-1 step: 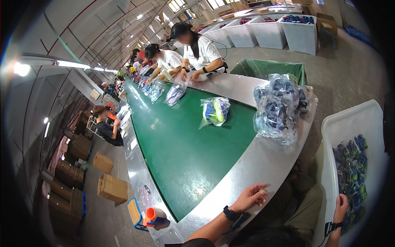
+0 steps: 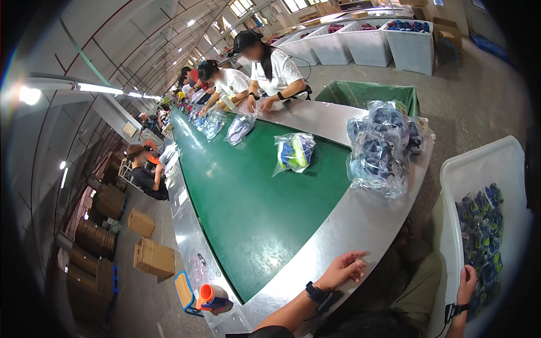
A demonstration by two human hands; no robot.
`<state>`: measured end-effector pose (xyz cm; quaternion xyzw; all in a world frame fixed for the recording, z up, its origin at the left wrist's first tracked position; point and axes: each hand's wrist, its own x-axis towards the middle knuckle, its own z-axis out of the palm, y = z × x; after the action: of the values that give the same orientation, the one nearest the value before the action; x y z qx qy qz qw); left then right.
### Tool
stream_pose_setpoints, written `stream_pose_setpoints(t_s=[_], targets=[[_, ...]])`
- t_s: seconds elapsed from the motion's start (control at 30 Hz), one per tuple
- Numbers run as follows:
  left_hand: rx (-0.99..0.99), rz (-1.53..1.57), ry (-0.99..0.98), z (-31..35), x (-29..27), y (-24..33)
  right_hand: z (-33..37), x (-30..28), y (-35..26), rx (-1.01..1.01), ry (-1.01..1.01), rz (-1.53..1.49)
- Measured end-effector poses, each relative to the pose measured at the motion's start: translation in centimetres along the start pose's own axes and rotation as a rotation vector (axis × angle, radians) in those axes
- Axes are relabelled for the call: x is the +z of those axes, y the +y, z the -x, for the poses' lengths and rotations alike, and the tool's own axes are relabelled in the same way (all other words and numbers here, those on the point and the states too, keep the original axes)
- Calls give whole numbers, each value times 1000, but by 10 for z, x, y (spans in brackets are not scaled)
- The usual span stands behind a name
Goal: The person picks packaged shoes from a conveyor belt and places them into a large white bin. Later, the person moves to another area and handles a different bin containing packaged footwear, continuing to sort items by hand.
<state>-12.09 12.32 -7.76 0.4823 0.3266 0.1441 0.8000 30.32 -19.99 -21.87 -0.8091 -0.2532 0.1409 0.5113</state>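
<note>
The left hand is over the metal border, fingers loosely bent and grasping nothing; the right hand is at the rim of the white bin, and whether it grips there I cannot tell. Inside the bin lie dark-blue shoes with lime-green parts, the lowest ones dim. Farther off, glare on clear plastic blurs the bagged shoes piled on the metal; a blue-and-lime bagged pair lies on the green belt.

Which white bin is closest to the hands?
The bin at lower right, with the right hand at its rim; the other white bins stand farther back.
</note>
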Motion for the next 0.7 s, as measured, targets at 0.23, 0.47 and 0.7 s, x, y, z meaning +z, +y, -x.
stream_pose_setpoints(t_s=[0.23,0.47,0.7], targets=[[1,-1,-1,0,1,0,1,1,0,5,21,11],[-4,-1,7,0,0,-1,2,1,-6,11,20,27],[-2,4,-2,0,0,0,3,1,-8,12,18,14]])
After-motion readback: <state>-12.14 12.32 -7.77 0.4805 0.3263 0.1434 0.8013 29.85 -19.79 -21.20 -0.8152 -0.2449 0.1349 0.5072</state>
